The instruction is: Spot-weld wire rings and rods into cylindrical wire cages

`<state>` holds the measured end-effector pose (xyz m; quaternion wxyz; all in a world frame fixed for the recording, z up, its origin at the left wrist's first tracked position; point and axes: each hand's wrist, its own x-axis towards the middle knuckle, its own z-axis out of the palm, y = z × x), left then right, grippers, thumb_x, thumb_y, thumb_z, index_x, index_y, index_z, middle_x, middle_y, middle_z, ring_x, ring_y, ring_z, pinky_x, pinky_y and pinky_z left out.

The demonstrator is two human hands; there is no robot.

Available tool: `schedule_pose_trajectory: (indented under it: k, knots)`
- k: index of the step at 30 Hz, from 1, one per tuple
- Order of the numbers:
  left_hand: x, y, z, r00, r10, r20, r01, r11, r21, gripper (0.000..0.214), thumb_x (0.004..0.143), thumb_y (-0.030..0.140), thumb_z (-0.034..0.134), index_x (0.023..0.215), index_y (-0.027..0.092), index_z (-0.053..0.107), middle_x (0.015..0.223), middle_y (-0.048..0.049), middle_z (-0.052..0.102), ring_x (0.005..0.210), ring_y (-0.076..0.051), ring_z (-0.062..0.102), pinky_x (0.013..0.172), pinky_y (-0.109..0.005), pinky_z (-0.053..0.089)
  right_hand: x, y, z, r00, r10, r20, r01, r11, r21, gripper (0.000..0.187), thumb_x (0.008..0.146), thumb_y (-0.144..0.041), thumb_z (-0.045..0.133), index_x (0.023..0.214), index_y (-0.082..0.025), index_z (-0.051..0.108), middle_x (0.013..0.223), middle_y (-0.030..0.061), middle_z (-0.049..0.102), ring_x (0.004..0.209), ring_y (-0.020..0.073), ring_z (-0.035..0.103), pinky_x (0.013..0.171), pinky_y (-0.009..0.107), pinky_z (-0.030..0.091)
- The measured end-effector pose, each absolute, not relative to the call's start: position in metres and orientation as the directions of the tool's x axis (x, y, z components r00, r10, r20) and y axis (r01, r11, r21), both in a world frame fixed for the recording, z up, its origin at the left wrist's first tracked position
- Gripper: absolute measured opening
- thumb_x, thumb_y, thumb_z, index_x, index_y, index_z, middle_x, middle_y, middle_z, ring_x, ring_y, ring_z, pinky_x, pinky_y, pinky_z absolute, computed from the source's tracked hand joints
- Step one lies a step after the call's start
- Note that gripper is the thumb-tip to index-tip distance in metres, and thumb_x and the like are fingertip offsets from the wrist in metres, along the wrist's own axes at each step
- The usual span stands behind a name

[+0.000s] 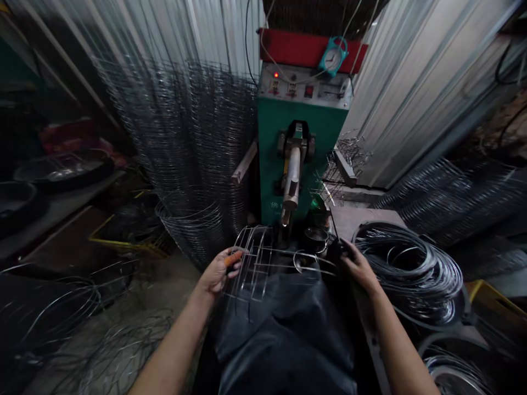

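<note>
A wire rack (257, 260) of thin steel rods lies across my lap, just below the electrode arm (291, 181) of a green welding machine (302, 126). My left hand (220, 270) grips the rack's left edge, with an orange cover on one finger. My right hand (357, 264) is closed around the rack's right end, where a curved wire loop (307, 258) sticks out. What else its fingers hold is too dark to make out.
A pile of wire rings (411, 269) lies at my right. Tall stacks of wire hoops (193, 164) stand left of the machine, and more lean at right (457, 197). Loose wire (61, 307) covers the floor at left. A teal clock (333, 55) hangs on the machine's top.
</note>
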<state>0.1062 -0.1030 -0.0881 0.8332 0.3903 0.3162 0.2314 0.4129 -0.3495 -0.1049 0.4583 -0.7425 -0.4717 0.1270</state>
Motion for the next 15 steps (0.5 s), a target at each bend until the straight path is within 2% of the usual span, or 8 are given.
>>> schedule_pose_trajectory:
  k: [2, 5, 7, 9, 11, 12, 15]
  knots:
    - [0.093, -0.111, -0.086, 0.688, 0.579, -0.438, -0.163, 0.711, 0.684, 0.018, 0.068, 0.016, 0.065, 0.085, 0.009, 0.062, 0.074, -0.0069, 0.060, 0.046, -0.003, 0.042, 0.031, -0.010, 0.025, 0.399, -0.370, -0.130, 0.361, 0.921, 0.147, 0.643, -0.132, -0.754, 0.064, 0.077, -0.034, 0.057, 0.136, -0.022, 0.036, 0.135, 0.0111, 0.043, 0.125, 0.0267, 0.037, 0.105, 0.049, 0.027]
    - [0.091, -0.129, -0.089, 0.720, 0.381, -0.580, -0.104, 0.885, 0.453, 0.020, 0.081, 0.018, 0.049, 0.095, 0.009, 0.060, 0.085, -0.0148, 0.062, 0.047, -0.006, 0.050, 0.031, -0.012, 0.032, 0.354, -0.377, -0.158, 0.126, 0.992, 0.021, 0.726, -0.078, -0.683, 0.071, 0.073, -0.038, 0.063, 0.137, -0.021, 0.035, 0.144, 0.0140, 0.028, 0.133, 0.0305, 0.021, 0.104, 0.052, 0.025]
    - [0.094, -0.141, -0.097, 0.737, 0.245, -0.630, -0.051, 0.949, 0.310, 0.028, 0.087, 0.024, 0.039, 0.099, 0.009, 0.058, 0.083, -0.0163, 0.063, 0.045, -0.008, 0.052, 0.031, -0.015, 0.035, 0.321, -0.376, -0.167, 0.035, 0.999, -0.007, 0.776, -0.032, -0.630, 0.052, 0.078, -0.038, 0.060, 0.127, -0.026, 0.049, 0.141, 0.0111, 0.035, 0.133, 0.0304, 0.020, 0.102, 0.053, 0.026]
    - [0.096, -0.152, -0.108, 0.739, 0.184, -0.648, -0.032, 0.971, 0.239, 0.033, 0.089, 0.031, 0.035, 0.102, 0.009, 0.057, 0.081, -0.0168, 0.063, 0.044, -0.010, 0.053, 0.033, -0.019, 0.040, 0.297, -0.377, -0.168, -0.044, 0.999, -0.009, 0.802, 0.030, -0.597, 0.029, 0.086, -0.035, 0.050, 0.112, -0.029, 0.060, 0.127, 0.0080, 0.053, 0.126, 0.0276, 0.035, 0.100, 0.052, 0.029]
    - [0.095, -0.159, -0.119, 0.734, 0.205, -0.648, -0.045, 0.966, 0.254, 0.040, 0.088, 0.040, 0.035, 0.104, 0.009, 0.054, 0.082, -0.0178, 0.064, 0.052, -0.016, 0.060, 0.044, -0.028, 0.048, 0.283, -0.381, -0.164, -0.108, 0.994, -0.014, 0.796, 0.078, -0.601, 0.027, 0.090, -0.032, 0.042, 0.107, -0.028, 0.063, 0.108, 0.0064, 0.064, 0.109, 0.0237, 0.053, 0.097, 0.048, 0.033]
    - [0.093, -0.163, -0.124, 0.729, 0.244, -0.640, -0.066, 0.955, 0.288, 0.045, 0.086, 0.047, 0.037, 0.106, 0.009, 0.052, 0.085, -0.0185, 0.064, 0.060, -0.020, 0.063, 0.050, -0.033, 0.051, 0.280, -0.383, -0.161, -0.113, 0.994, -0.009, 0.785, 0.084, -0.614, 0.028, 0.091, -0.033, 0.040, 0.107, -0.027, 0.062, 0.101, 0.0065, 0.066, 0.100, 0.0224, 0.057, 0.095, 0.046, 0.036]
    - [0.090, -0.176, -0.132, 0.679, 0.439, -0.589, -0.165, 0.872, 0.460, 0.063, 0.076, 0.064, 0.042, 0.116, 0.016, 0.046, 0.102, -0.0184, 0.062, 0.091, -0.028, 0.062, 0.067, -0.044, 0.051, 0.278, -0.383, -0.154, 0.003, 0.999, 0.039, 0.716, 0.025, -0.698, 0.032, 0.092, -0.037, 0.038, 0.104, -0.021, 0.062, 0.093, 0.0076, 0.067, 0.086, 0.0203, 0.061, 0.082, 0.037, 0.045]
